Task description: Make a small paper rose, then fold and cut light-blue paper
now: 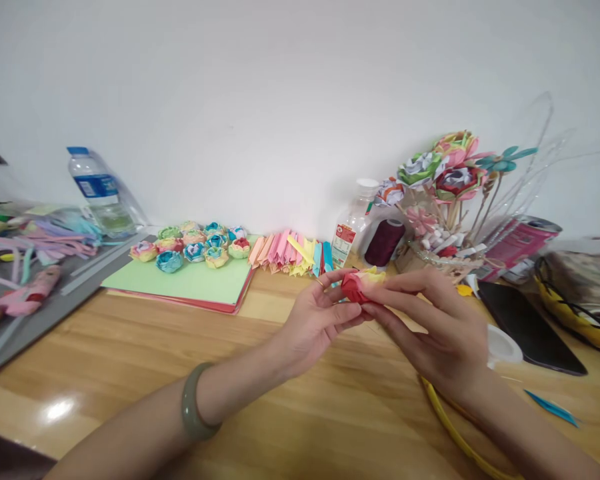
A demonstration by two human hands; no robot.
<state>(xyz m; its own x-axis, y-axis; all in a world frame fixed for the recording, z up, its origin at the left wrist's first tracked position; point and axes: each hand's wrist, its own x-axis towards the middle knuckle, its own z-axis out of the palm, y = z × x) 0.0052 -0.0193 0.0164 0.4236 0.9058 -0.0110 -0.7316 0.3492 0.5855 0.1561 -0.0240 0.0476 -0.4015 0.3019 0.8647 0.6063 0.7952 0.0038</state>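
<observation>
A red and yellow paper flower (359,285) is held up above the wooden table, between my two hands. My left hand (317,320) grips its red side, thumb below and fingers behind. From the other side, my right hand (433,320) pinches the yellow petals with thumb and fingertips. Behind my hands lie bundles of folded paper strips (285,252) in orange, pink, yellow and blue. Further left, several finished paper flowers (195,252) rest in rows on a stack of coloured paper (180,287) with a green sheet on top.
A clear bottle (353,223), a dark thread spool (384,242) and a vase of paper flowers (440,257) stand behind. To the right lie a black phone (530,327), a white lid (504,345) and a blue paper piece (551,407). A water bottle (100,193) stands left, near a grey mat (80,277).
</observation>
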